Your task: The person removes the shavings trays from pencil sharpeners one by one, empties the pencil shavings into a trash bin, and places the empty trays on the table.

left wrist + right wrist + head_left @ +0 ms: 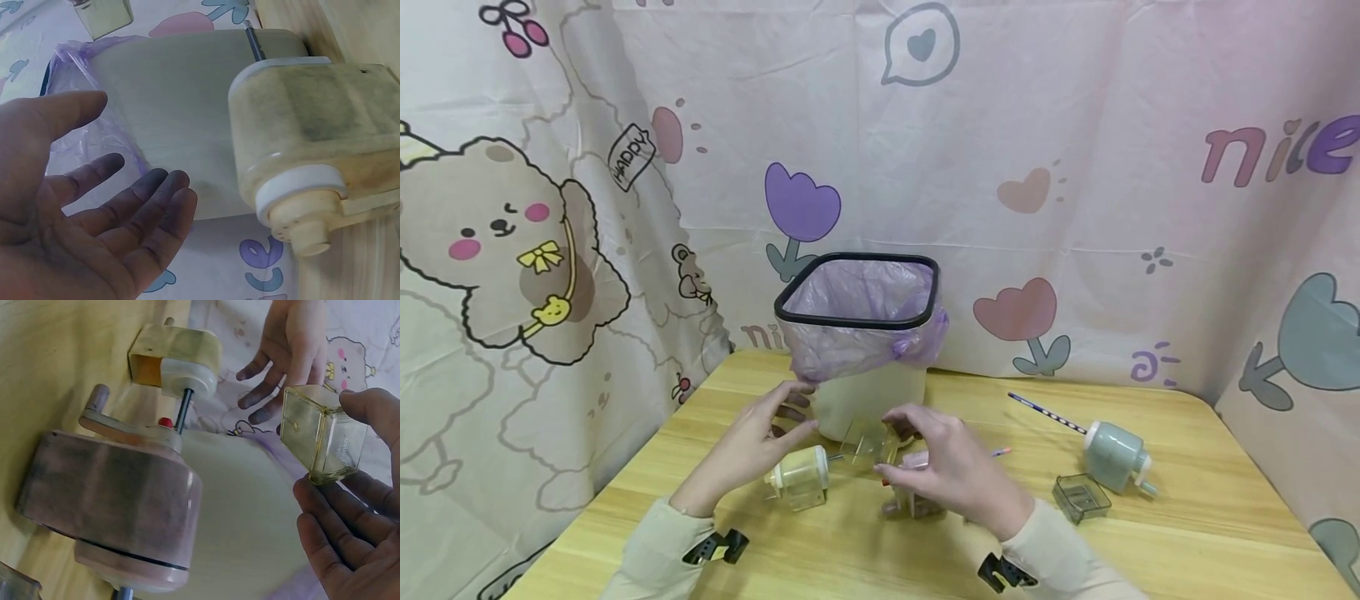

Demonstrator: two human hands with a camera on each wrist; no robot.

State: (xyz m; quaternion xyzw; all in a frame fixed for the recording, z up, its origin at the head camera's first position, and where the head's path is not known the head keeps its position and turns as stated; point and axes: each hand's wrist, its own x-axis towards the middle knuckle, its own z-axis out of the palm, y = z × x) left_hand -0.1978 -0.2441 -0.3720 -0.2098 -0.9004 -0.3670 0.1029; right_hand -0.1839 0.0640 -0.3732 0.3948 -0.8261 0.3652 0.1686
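Observation:
My right hand (958, 471) pinches a clear yellowish shavings drawer (322, 434) between thumb and fingers, in front of the bin's lower wall. My left hand (748, 454) holds nothing; its fingers are spread and relaxed, with the palm in sight in the left wrist view. Near that hand, a yellow crank pencil sharpener (801, 477) lies on the table with a dark pencil (253, 42) sticking out of it. A pink crank sharpener (112, 500) stands below my right hand, largely covered by it in the head view. A pencil end shows beside it.
Behind the hands stands a pale trash bin (868, 404) with a black rim and a purple liner (850, 354). At right are a grey-blue sharpener (1112, 454) with a blue patterned pencil (1047, 412) and a dark clear drawer (1081, 497). A printed curtain (887, 150) borders the table.

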